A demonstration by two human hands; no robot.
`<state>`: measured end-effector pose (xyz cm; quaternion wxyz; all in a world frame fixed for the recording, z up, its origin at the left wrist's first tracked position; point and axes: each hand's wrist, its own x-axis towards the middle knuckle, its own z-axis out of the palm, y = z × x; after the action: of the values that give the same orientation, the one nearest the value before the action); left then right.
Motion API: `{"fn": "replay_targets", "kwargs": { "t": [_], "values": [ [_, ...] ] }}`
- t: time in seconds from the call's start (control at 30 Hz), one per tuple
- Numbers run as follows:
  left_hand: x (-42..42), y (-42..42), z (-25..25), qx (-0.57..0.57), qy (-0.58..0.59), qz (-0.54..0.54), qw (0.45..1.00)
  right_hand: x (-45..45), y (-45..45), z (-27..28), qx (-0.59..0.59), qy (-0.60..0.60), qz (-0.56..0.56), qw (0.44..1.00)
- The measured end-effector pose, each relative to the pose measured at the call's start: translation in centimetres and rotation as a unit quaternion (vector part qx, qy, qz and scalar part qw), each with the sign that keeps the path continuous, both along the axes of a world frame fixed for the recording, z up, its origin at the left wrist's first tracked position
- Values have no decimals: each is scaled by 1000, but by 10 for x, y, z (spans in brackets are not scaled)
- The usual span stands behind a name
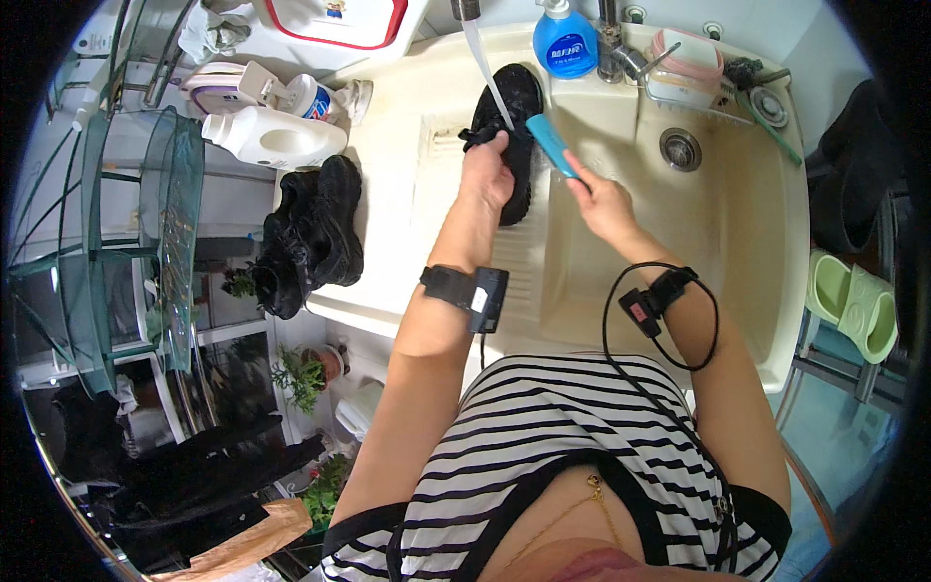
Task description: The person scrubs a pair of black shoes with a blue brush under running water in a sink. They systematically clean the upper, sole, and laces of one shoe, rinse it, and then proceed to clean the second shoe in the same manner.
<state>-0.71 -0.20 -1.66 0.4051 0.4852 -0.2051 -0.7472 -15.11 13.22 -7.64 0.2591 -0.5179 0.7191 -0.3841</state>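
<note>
A wet black shoe (518,98) lies sole down on the ribbed washboard part of the cream sink (618,291), its long side pointing away from me. My left hand (489,171) grips it at the tongue and laces. Water from the faucet spout (466,9) runs onto the shoe just beyond my fingers. My right hand (607,207) holds a blue-handled brush (550,144) by its near end; the far end is beside the shoe's right edge. The brush's bristles are not plainly visible.
A pair of black shoes (338,218) stands on the sink's left ledge, near a white plastic jug (284,138). A blue soap bottle (566,44) stands by the faucet base. Pink-rimmed containers (684,69) and a green-handled brush (774,131) sit at the back right. The basin drain (681,149) is at right.
</note>
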Motion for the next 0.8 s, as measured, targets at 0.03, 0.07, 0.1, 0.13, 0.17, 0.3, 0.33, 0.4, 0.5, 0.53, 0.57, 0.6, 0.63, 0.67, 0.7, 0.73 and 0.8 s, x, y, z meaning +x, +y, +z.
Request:
{"fn": "replay_targets", "kwargs": {
  "t": [0.03, 0.07, 0.1, 0.13, 0.17, 0.3, 0.33, 0.4, 0.5, 0.53, 0.57, 0.6, 0.63, 0.67, 0.7, 0.73, 0.8],
  "values": [
    [5, -9, -5, 43, 14, 17, 999, -6, 5, -3, -24, -33, -31, 999],
    [15, -13, -9, 38, 62, -16, 997, -9, 8, -5, -49, -67, -60, 995],
    [10, -2, 21, 53, 69, -30, 996, -12, 13, -2, -67, -81, -76, 992],
    [18, -1, 28, 64, 95, -40, 993, -12, 19, 7, -86, -98, -83, 988],
    [25, -1, 31, 75, 121, -50, 989, -11, 25, 18, -105, -115, -90, 984],
    [36, 14, 19, 47, 105, -83, 990, 16, 45, 56, -34, -26, 26, 999],
    [37, 18, 12, 1, 61, -104, 993, 25, 43, 61, -113, 44, 50, 991],
    [42, 29, 11, -37, 26, -103, 994, 27, 26, 68, -50, 136, 60, 988],
    [51, 33, -1, -63, 12, -133, 989, 20, -24, 73, -20, 229, 65, 971],
    [50, 31, -2, -35, 20, -116, 992, 19, -40, 78, -28, 241, 75, 967],
    [51, 28, -6, -32, 26, -101, 994, 20, -54, 81, -36, 253, 85, 963],
    [51, 29, -9, -27, 34, -84, 996, 20, -63, 81, -49, 255, 98, 961],
    [52, 30, -12, -22, 42, -67, 997, 20, -70, 81, -60, 257, 110, 958],
    [52, 30, -14, -27, 59, -44, 997, 20, -73, 82, -72, 258, 121, 956],
    [52, 33, -18, -28, 64, -33, 997, 21, -67, 79, -69, 239, 139, 958],
    [50, 32, -20, -33, 70, -22, 997, 19, -58, 80, -69, 223, 157, 960],
    [43, 32, -24, -52, 73, 2, 996, 12, -32, 85, -55, 228, 190, 953]
  ]
}}
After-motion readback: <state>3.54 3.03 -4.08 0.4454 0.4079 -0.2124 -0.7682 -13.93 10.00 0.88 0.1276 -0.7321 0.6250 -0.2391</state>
